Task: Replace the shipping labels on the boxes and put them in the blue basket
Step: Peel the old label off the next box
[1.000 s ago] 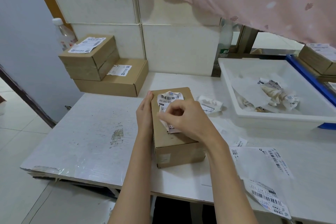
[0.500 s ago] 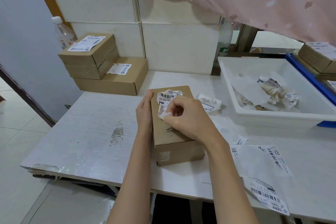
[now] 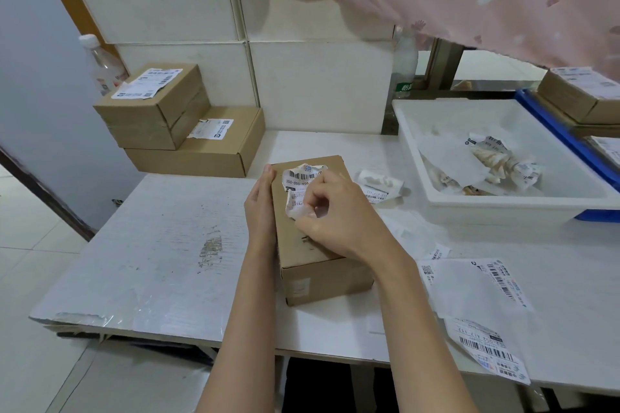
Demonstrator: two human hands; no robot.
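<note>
Two hands work on one box (image 3: 315, 255) that lies near the middle of the tabletop (image 3: 161, 245), close to its front edge. Our left hand (image 3: 261, 208) lies with straight fingers flat against the box's left side, steadying it. Our right hand (image 3: 339, 214) has its fingers curled on top of the box, thumb and forefinger pinching the loose lower edge of a torn label (image 3: 300, 183) whose upper part is stuck to the box top.

We count two more boxes at the back left corner: a small one (image 3: 151, 111) stacked on a flatter one (image 3: 214, 151), each with one label on top. One clear bottle (image 3: 100, 67) stands behind them against the wall.

One white tray (image 3: 503, 208) sits at the right edge toward the back, holding a crumpled wad of peeled labels (image 3: 503, 161) and a sheet of backing paper. Just beyond it shows the rim of one blue basket (image 3: 553, 131), with at least two labelled boxes in it; the upper one (image 3: 583, 94) is plain, the lower mostly hidden.

One crumpled label scrap (image 3: 380, 186) lies between the held box and the tray. Toward the front right corner lie two flat sheets: a large one (image 3: 476, 285) and a smaller barcode label (image 3: 486, 349) in front of it. Another pale paper piece (image 3: 416, 235) lies just behind them.
</note>
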